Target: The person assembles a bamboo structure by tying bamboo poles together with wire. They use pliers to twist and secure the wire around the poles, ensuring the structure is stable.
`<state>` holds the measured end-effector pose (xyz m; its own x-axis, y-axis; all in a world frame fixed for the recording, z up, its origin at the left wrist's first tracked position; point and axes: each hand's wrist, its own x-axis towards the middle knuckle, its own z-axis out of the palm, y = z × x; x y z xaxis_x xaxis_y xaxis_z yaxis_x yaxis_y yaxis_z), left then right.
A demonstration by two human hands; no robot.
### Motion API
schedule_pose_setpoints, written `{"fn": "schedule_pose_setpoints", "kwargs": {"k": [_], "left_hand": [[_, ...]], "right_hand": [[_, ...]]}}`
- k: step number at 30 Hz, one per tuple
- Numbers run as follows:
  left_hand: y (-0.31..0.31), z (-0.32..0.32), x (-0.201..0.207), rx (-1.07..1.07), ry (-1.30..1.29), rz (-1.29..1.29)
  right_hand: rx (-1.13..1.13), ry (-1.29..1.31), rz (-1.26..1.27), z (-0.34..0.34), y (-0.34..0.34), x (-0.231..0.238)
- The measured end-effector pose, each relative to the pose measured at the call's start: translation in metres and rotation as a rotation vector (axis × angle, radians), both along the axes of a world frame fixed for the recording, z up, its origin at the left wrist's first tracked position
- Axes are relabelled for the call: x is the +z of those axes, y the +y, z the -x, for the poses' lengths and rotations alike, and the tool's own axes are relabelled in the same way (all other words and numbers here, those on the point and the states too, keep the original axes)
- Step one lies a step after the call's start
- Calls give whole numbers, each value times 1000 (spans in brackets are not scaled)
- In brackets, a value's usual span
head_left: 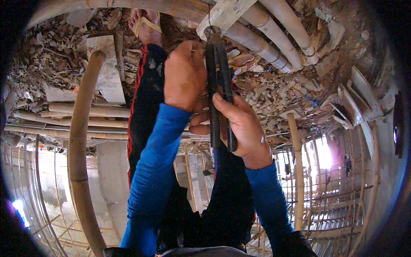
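Observation:
My right hand is wrapped round the two long dark handles of a pair of pincers, its thumb lying across them and its fingers behind. The handles are close together, and the rounded jaws are up against the end of a pale squared timber. A thin dark wire shows by the timber, just above the jaws. Directly left of the pincers is my left hand, closed with its back to me. Its fingertips are hidden, so what it holds cannot be made out.
Bamboo poles run off at the upper right, and another crosses the top. A thick bamboo post rises at the left. My feet, in yellow-strapped sandals, stand among dry leaves and debris. Bent sheets lie at the right.

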<state>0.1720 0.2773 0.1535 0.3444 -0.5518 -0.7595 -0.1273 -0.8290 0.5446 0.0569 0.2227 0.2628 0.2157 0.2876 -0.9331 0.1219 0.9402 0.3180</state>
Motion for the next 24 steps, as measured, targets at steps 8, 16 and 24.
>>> {"fn": "schedule_pose_setpoints", "kwargs": {"k": [8, 16, 24], "left_hand": [[-1, -51, -12, -88, 313, -137], [-43, -25, -33, 378, 550, -390], [-42, -18, -41, 321, 520, -398]], "right_hand": [[29, 50, 155, 15, 57, 4], [-67, -65, 187, 59, 107, 15], [94, -53, 280, 66, 101, -2]]}}
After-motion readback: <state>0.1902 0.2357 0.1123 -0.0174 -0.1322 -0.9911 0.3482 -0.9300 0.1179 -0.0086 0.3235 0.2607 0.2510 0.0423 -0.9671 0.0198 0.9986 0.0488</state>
